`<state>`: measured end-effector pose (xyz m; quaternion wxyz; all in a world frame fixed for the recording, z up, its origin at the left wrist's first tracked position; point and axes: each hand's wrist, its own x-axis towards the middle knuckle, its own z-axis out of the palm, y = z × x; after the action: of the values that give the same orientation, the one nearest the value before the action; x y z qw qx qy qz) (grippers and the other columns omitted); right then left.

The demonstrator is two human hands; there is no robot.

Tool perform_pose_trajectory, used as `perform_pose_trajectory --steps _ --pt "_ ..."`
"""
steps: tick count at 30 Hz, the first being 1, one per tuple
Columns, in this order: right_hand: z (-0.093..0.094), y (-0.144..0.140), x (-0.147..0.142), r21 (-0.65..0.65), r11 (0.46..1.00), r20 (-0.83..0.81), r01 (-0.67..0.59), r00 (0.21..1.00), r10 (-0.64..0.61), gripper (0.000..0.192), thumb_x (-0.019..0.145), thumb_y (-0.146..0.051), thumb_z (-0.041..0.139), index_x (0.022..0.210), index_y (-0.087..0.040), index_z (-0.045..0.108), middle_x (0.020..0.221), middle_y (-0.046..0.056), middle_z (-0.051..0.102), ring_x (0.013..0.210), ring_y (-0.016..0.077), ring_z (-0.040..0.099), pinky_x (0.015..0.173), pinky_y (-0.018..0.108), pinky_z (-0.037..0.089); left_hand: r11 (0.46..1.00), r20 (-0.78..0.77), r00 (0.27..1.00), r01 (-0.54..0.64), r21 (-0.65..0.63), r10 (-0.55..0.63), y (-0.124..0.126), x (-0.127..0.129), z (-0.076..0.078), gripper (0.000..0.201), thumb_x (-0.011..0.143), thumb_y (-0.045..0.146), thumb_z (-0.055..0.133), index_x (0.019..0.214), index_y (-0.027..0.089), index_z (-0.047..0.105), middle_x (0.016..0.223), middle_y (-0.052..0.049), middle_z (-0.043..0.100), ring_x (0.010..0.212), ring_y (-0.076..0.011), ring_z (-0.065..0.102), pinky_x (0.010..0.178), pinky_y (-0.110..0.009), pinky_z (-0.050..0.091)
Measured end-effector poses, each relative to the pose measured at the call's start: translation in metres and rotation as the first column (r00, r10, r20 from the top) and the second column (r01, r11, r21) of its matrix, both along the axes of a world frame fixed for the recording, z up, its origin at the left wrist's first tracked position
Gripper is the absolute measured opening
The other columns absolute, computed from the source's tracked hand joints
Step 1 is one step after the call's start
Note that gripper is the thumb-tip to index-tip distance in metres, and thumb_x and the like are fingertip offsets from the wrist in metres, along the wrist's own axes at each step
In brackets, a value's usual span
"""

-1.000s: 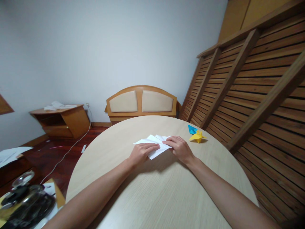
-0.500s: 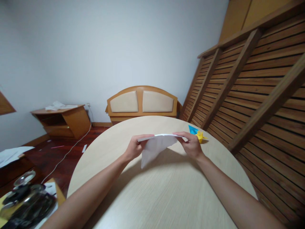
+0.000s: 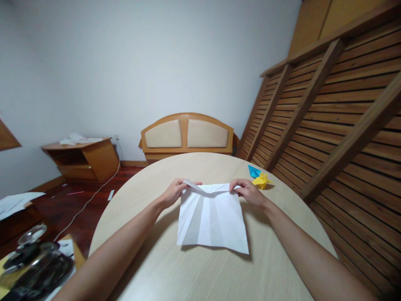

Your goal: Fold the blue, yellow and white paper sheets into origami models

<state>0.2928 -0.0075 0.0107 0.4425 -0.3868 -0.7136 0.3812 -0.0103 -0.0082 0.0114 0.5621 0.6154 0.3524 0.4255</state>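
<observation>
One hand, the left, grips the far-left corner of a white sheet at centre, held over the round table. Its turned-over strip runs left to right; creases fan toward the wearer; long axis uncertain. Judged step: handling the far-edge fold; next calls for even tension. Right hand: fingers pinching the far-right edge, near a yellow folded figure.

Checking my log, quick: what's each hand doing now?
Left hand: closed, holding the paper at far left.
Right hand: closed, holding the paper at far right.
</observation>
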Motion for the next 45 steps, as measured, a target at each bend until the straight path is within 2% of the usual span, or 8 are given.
perform_pose_trajectory --steps 6,12,15,19,28,33,41,45 --pt "-0.007 0.002 0.001 -0.056 0.998 0.022 0.002 1.0 -0.001 0.018 0.069 -0.02 0.058 0.074 -0.017 0.075 0.082 0.006 0.072 0.077 0.0186 0.065 0.065 0.028 0.052 0.991 0.029 0.996 -0.085 -0.103 0.088 0.005 0.005 -0.005 0.008 0.059 0.018 0.055 0.064 0.017 0.061 0.096 -0.01 0.076 0.076 -0.0208 0.068 0.065 -0.028 0.049" --pt "-0.017 0.005 0.004 -0.09 0.995 0.039 -0.048 0.998 0.052 0.036 0.077 -0.024 0.061 0.109 -0.019 0.075 0.106 0.009 0.073 0.085 0.0191 0.065 0.069 0.029 0.053 0.992 -0.045 0.995 -0.097 -0.077 0.094 0.006 0.002 -0.008 0.009 0.071 0.023 0.06 0.073 0.017 0.066 0.114 -0.011 0.072 0.074 -0.0158 0.065 0.051 -0.021 0.039" --pt "-0.025 0.008 0.003 -0.119 0.99 0.029 -0.07 0.997 0.074 0.043 0.083 -0.033 0.063 0.123 -0.018 0.067 0.101 0.008 0.073 0.079 0.0168 0.063 0.064 0.027 0.051 0.975 -0.097 0.978 -0.196 -0.107 0.186 0.007 0.003 -0.011 0.013 0.072 0.025 0.061 0.079 0.016 0.067 0.096 -0.009 0.075 0.064 -0.0139 0.062 0.048 -0.02 0.037" --pt "-0.033 0.013 -0.003 -0.148 0.987 -0.012 -0.06 0.998 0.059 0.042 0.082 -0.046 0.068 0.105 -0.012 0.07 0.085 0.006 0.072 0.071 0.016 0.062 0.059 0.025 0.048 0.948 -0.071 0.963 -0.267 -0.172 0.259 0.012 0.007 -0.02 0.019 0.072 0.03 0.063 0.083 0.015 0.066 0.074 -0.006 0.071 0.062 -0.0178 0.065 0.058 -0.026 0.048" --pt "-0.039 0.018 -0.02 -0.286 0.957 -0.108 0.051 0.991 -0.085 0.044 0.077 -0.06 0.064 0.079 -0.016 0.063 0.068 0.002 0.066 0.059 0.0149 0.059 0.055 0.025 0.046 0.827 -0.2 0.811 -0.497 0.263 0.55 0.023 0.009 -0.031 0.024 0.083 0.035 0.058 0.092 0.014 0.065 0.094 -0.01 0.071 0.085 -0.0233 0.064 0.075 -0.03 0.046" --pt "-0.048 0.023 -0.022 -0.243 0.96 -0.072 0.139 0.984 -0.16 0.042 0.08 -0.058 0.058 0.08 -0.016 0.06 0.066 0.002 0.065 0.058 0.0155 0.058 0.05 0.024 0.04 0.723 -0.287 0.7 -0.465 0.511 0.653 0.023 0.013 -0.037 0.024 0.09 0.032 0.049 0.072 0.018 0.055 0.068 -0.002 0.06 0.065 -0.0184 0.054 0.062 -0.027 0.037" --pt "-0.057 0.027 -0.018 -0.126 0.964 0.1 0.234 0.97 -0.222 0.038 0.08 -0.054 0.057 0.074 -0.017 0.06 0.057 -0.001 0.059 0.05 0.0152 0.052 0.047 0.024 0.037 0.748 -0.41 0.638 -0.454 0.484 0.652 0.031 0.007 -0.047 0.029 0.095 0.029 0.043 0.074 0.017 0.059 0.073 -0.006 0.066 0.072 -0.021 0.061 0.069 -0.03 0.042" --pt "-0.06 0.027 -0.017 -0.029 0.965 0.182 0.26 0.951 -0.251 0.035 0.082 -0.048 0.055 0.068 -0.016 0.061 0.066 0.003 0.066 0.064 0.0188 0.06 0.058 0.027 0.043 0.712 -0.392 0.613 -0.457 0.533 0.686 0.025 0.008 -0.045 0.027 0.094 0.027 0.046 0.111 0.014 0.063 0.112 -0.015 0.069 0.103 -0.0264 0.064 0.091 -0.039 0.047"
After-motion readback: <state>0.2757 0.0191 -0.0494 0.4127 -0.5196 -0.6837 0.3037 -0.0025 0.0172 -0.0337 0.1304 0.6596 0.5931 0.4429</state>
